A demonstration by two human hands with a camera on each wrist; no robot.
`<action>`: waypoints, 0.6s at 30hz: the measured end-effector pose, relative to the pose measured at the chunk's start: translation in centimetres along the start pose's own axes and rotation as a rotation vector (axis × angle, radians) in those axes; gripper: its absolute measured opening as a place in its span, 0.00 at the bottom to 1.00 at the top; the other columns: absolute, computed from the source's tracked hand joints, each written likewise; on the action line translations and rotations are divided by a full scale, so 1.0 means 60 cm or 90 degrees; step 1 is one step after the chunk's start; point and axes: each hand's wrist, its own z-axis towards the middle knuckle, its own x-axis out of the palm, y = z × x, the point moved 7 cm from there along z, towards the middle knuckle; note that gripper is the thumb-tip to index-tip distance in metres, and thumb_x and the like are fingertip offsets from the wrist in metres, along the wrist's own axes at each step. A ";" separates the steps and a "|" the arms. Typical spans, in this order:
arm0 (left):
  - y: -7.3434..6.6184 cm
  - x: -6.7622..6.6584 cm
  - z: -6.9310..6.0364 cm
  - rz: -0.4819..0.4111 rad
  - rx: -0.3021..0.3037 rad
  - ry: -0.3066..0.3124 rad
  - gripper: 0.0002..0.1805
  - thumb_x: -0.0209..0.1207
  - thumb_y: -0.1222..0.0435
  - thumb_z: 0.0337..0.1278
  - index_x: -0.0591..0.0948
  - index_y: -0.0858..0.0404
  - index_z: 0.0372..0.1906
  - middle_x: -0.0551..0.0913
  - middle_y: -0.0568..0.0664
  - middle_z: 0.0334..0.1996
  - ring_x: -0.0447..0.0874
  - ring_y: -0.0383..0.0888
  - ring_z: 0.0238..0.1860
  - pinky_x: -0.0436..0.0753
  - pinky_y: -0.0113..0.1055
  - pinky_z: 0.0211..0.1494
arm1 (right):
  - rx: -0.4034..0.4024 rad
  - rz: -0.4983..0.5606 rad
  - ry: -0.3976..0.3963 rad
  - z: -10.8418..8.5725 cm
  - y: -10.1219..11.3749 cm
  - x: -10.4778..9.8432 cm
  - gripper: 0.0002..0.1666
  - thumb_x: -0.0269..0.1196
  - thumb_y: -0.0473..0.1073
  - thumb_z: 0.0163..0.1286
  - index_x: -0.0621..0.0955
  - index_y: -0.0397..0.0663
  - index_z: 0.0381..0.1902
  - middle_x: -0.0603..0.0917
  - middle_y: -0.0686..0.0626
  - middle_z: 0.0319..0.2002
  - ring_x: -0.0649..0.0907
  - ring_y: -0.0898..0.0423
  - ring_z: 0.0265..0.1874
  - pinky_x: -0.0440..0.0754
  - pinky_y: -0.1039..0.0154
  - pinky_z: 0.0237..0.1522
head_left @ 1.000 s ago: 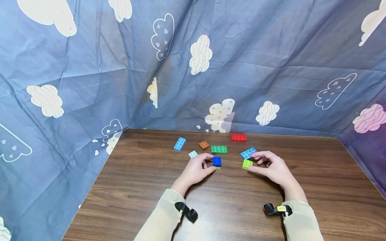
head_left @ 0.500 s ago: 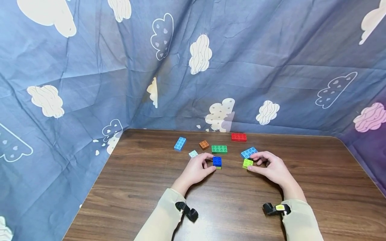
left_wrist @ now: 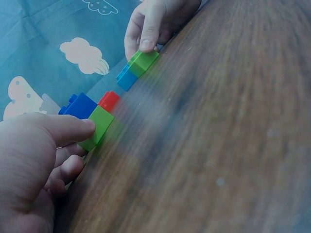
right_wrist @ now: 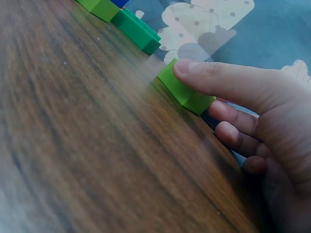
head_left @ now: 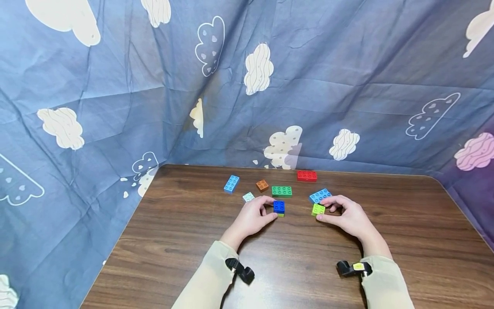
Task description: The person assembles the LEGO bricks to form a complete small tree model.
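My left hand (head_left: pixel 254 215) grips a small stack: a dark blue brick (head_left: pixel 279 207) on top of a lime-green brick (left_wrist: pixel 100 125). Its thumb lies against the green lower brick in the left wrist view, and the far side of the stack is hidden. To the right, my right hand (head_left: pixel 346 216) holds a second lime-green brick (head_left: pixel 318 209) low at the table, with the thumb on its near face. Just behind that brick lies a blue eight-stud brick (head_left: pixel 320 196), close to the right index finger. A pale blue brick (head_left: pixel 248 197) sits beyond the left hand, partly covered by it.
Behind the hands on the wooden table (head_left: pixel 293 262) lie a green brick (head_left: pixel 281 191), an orange-brown brick (head_left: pixel 262 185), a red brick (head_left: pixel 306 176) and another blue brick (head_left: pixel 231 184). A blue cloth (head_left: pixel 231 111) with clouds hangs along the back edge.
The right thumb has slid slightly left along the near face of its lime-green brick. Left hand and stack stay in place; the head view has shifted a little.
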 end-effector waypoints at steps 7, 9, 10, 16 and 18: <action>0.003 0.002 0.002 0.004 -0.008 0.005 0.21 0.73 0.62 0.71 0.84 0.61 0.63 0.89 0.49 0.52 0.77 0.33 0.32 0.79 0.29 0.39 | 0.000 0.003 0.002 0.000 -0.001 0.003 0.27 0.85 0.55 0.61 0.90 0.55 0.55 0.89 0.52 0.47 0.81 0.55 0.45 0.77 0.66 0.46; 0.003 0.002 0.002 0.005 -0.012 0.007 0.21 0.72 0.62 0.71 0.84 0.61 0.64 0.89 0.49 0.52 0.77 0.33 0.32 0.78 0.29 0.39 | 0.002 0.008 0.004 0.000 -0.001 0.004 0.27 0.85 0.55 0.61 0.90 0.56 0.55 0.89 0.52 0.46 0.81 0.56 0.44 0.77 0.66 0.46; 0.003 0.002 0.002 0.006 -0.014 0.008 0.21 0.72 0.62 0.71 0.84 0.61 0.64 0.88 0.49 0.52 0.77 0.33 0.32 0.78 0.29 0.39 | 0.001 0.009 0.005 -0.001 -0.001 0.004 0.26 0.85 0.55 0.61 0.90 0.56 0.55 0.89 0.52 0.45 0.81 0.56 0.44 0.77 0.66 0.46; 0.003 0.002 0.000 0.003 -0.011 0.007 0.21 0.73 0.62 0.71 0.84 0.62 0.64 0.88 0.49 0.52 0.77 0.33 0.32 0.79 0.30 0.39 | -0.001 0.009 0.008 -0.001 -0.003 0.005 0.25 0.84 0.54 0.62 0.90 0.57 0.55 0.88 0.52 0.45 0.81 0.57 0.44 0.77 0.66 0.46; 0.003 0.003 0.000 0.004 -0.011 0.007 0.21 0.72 0.62 0.71 0.84 0.62 0.64 0.88 0.49 0.53 0.77 0.33 0.32 0.79 0.29 0.39 | 0.000 0.010 0.007 -0.001 -0.004 0.005 0.25 0.84 0.54 0.62 0.90 0.57 0.55 0.88 0.52 0.45 0.81 0.57 0.44 0.77 0.66 0.46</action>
